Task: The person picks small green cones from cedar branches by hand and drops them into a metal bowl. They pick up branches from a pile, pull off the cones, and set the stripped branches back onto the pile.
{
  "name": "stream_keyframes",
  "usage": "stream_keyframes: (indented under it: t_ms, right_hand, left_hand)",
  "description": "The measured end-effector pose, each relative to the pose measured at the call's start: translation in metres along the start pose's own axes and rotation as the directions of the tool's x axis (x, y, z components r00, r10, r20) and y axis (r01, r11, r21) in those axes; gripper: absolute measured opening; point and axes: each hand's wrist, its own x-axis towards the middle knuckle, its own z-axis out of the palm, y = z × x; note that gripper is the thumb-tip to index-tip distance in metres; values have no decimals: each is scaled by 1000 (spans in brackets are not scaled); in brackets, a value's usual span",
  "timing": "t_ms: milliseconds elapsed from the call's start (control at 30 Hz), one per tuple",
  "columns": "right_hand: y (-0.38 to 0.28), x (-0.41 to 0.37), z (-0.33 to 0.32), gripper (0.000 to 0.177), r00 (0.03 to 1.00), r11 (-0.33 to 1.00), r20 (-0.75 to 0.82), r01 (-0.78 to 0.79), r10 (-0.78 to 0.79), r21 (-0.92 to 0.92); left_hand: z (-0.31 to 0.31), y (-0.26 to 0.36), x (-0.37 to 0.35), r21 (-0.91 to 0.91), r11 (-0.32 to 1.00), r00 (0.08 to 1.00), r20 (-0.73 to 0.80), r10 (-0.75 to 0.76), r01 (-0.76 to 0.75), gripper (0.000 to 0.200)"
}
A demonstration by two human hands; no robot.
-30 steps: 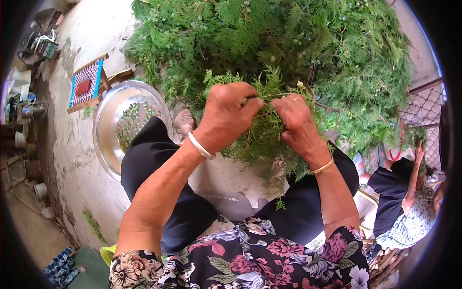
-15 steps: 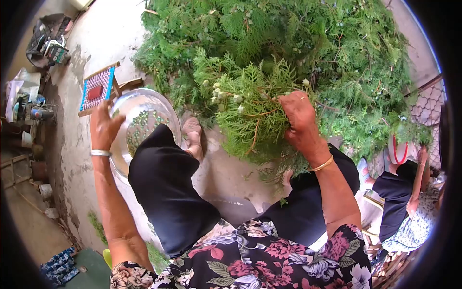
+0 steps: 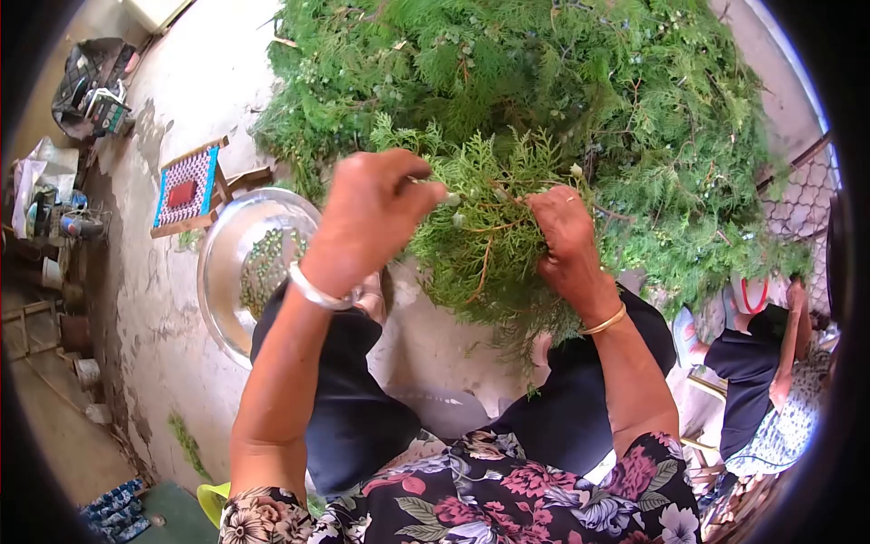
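Right hand's closed on the leafy sprig, which lies roughly crosswise, tips pointing left. Left hand's curled beside it, can't tell if it's gripping anything.

My left hand has swung back from above the metal basin to the leafy sprig at my right hand. Its fingers, spread a moment ago, are now curled beside the pale cones, covering some that showed before.

Head-worn view, facing forward and down, close.
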Motion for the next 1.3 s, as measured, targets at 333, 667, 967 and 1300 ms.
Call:
stream_keyframes:
  t_ms: [333, 667, 967, 1300]
  right_hand:
    - [5, 2, -6, 50, 997, 997, 22, -71, 72, -19]
    - [6, -4, -3, 50, 997, 998, 37, -70, 70, -10]
    - [7, -3, -8, 50, 994, 994, 15, -107, 108, -10]
    - [6, -4, -10, 52, 990, 990, 44, -131, 133, -47]
  left_hand:
    - [51, -26, 16, -164, 986, 999, -15, -29, 26, 12]
    - [56, -31, 15, 141, 967, 975, -25, 220, -214, 15]
    - [16, -22, 23, -798, 573, 948, -5, -317, 187, 12]
    - [29, -13, 9, -656, 679, 944, 210, -256, 330, 19]
